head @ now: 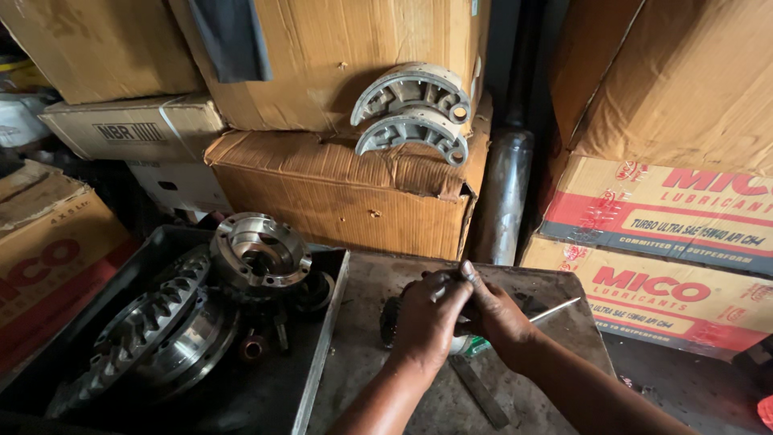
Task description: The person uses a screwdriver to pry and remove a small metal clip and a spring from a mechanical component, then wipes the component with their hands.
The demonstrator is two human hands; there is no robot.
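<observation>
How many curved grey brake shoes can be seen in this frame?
2. The upper brake shoe leans against the big cardboard box; the lower brake shoe sits just below it, on the crumpled box. Others may be hidden behind the boxes.

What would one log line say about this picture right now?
left hand: gripping dark gear part | right hand: on same part, thin metal rod beside | tray: ring gear
</observation>
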